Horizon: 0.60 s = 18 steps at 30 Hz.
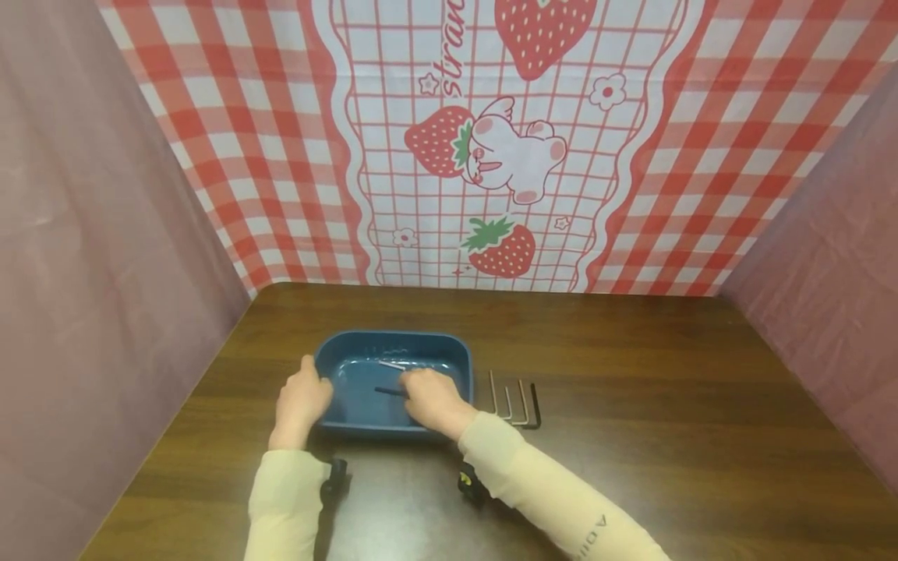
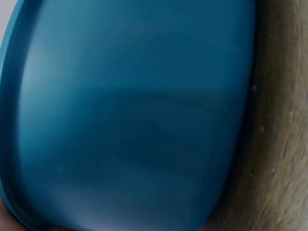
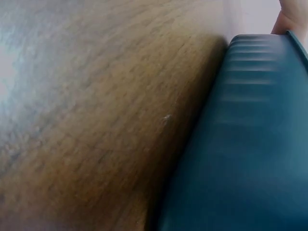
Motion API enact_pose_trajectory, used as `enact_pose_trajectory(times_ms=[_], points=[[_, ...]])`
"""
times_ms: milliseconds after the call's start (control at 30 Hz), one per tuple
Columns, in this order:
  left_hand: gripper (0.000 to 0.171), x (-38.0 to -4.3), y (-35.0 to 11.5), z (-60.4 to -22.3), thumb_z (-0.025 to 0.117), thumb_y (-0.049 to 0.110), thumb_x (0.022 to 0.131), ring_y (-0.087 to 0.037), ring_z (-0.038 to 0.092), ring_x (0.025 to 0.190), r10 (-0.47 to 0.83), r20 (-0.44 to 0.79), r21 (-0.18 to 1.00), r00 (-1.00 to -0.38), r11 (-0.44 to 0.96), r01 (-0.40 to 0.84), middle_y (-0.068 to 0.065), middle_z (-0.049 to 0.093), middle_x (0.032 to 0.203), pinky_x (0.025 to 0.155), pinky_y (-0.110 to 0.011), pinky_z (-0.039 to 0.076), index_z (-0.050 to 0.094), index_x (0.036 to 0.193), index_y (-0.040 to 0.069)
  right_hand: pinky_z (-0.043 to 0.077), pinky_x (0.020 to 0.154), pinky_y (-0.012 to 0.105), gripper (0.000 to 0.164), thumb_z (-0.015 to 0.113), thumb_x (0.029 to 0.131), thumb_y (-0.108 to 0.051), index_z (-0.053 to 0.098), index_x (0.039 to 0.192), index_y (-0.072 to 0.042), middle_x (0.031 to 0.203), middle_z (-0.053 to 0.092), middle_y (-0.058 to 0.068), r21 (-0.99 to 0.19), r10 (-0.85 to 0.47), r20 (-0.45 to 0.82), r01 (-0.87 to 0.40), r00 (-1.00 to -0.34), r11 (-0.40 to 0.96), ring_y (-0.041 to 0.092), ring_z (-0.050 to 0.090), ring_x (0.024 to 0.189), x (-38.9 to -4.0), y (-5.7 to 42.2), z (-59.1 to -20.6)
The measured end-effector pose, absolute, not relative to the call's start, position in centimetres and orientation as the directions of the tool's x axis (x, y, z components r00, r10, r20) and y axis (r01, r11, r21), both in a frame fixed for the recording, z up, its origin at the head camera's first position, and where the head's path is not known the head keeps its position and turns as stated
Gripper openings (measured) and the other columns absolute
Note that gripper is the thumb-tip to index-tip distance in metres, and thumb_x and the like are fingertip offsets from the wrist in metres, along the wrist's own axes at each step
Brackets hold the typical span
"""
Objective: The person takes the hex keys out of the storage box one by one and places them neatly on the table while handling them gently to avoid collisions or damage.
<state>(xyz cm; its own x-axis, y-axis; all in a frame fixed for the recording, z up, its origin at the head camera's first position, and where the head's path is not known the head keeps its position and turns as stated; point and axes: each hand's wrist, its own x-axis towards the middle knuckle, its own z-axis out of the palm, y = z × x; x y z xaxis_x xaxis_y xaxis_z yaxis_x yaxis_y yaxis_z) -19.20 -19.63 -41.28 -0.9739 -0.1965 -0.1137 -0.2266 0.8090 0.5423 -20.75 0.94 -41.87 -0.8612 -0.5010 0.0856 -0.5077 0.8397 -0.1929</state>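
In the head view, the left hand (image 1: 304, 396) grips the blue tray (image 1: 379, 428) by its left rim, apparently to steady it, while the right hand (image 1: 433, 399) pinches a dark hex key (image 1: 389, 391) inside, four hex keys (image 1: 536, 405) aligned alongside, seemingly for access; the left wrist, then right wrist, views show its wall beside the worktop (image 3: 96, 120).

The head view was bright, with pale glare on the table (image 1: 400, 502) short of the hands (image 1: 302, 399) (image 1: 435, 399) and glints inside the tray (image 1: 359, 397). Both wrist views looked blurred, the left dimmer.
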Motion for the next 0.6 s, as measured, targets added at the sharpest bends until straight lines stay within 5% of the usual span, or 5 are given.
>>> enact_pose_trajectory(times_ms=[167,600], points=[[0.056,-19.14,-19.58,-41.22,0.035,0.014,0.086,-0.055,0.048,0.103,-0.193,-0.109,0.541,-0.975,0.811,-0.221,-0.038,0.044,0.123,0.082,-0.058,0.041,0.022,0.136,-0.007,0.047,0.054,0.032,0.006,0.064,0.073,-0.013,0.061,0.079,-0.014,0.080,0.064,0.001,-0.165,-0.500,0.082,-0.506,-0.862,0.847,0.019,0.062,0.076,-20.92,0.94,-42.13],[0.057,-19.06,-19.59,-41.30,0.035,0.016,0.087,-0.055,0.047,0.104,-0.192,-0.104,0.546,-0.976,0.809,-0.217,-0.038,0.043,0.124,0.083,-0.059,0.040,0.021,0.137,-0.007,0.039,0.046,0.029,0.024,0.071,0.074,-0.030,0.055,0.063,-0.016,0.061,0.055,-0.005,-0.231,-0.449,-0.019,-0.433,-0.893,0.871,0.011,0.050,0.056,-21.31,1.05,-42.29]])
